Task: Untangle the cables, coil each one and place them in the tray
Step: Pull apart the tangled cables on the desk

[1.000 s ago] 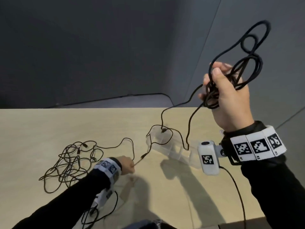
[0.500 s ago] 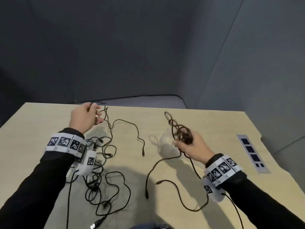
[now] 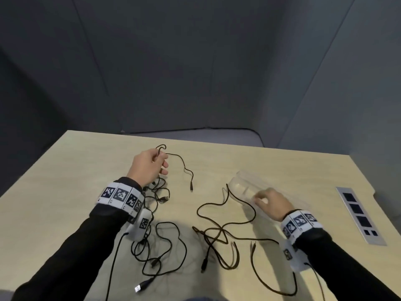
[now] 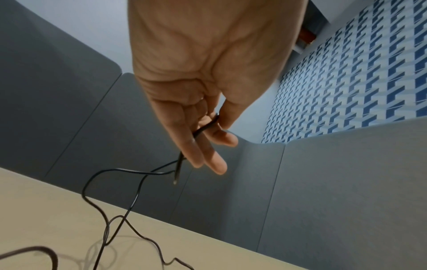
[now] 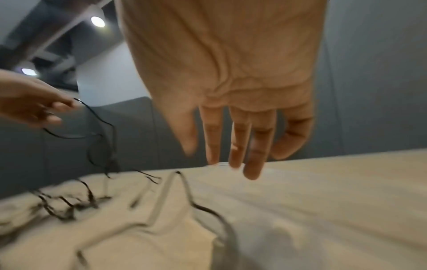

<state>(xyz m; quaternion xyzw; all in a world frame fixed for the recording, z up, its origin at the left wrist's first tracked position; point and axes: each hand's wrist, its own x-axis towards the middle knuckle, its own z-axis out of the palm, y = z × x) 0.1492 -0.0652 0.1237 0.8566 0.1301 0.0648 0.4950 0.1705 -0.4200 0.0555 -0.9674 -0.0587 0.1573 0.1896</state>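
Note:
My left hand (image 3: 149,165) is raised over the table's left half and pinches a thin black cable (image 3: 184,168) between thumb and fingers; the pinch shows in the left wrist view (image 4: 208,126). That cable trails down into a loose tangle (image 3: 156,242) beneath my left wrist. A thicker dark cable (image 3: 219,233) lies sprawled loose in the middle of the table, one end hooked over the rim of the clear plastic tray (image 3: 240,183). My right hand (image 3: 269,202) hovers over the tray with fingers straight and spread, holding nothing (image 5: 233,146).
The tan table (image 3: 282,166) ends at grey partition walls behind. A grey power panel (image 3: 359,213) is set in the table at the far right. A USB plug (image 3: 141,286) lies near the front edge.
My right hand has let go of the dark cable bundle, which now lies spread on the table, and has moved over the tray. My left hand still holds the thin cable.

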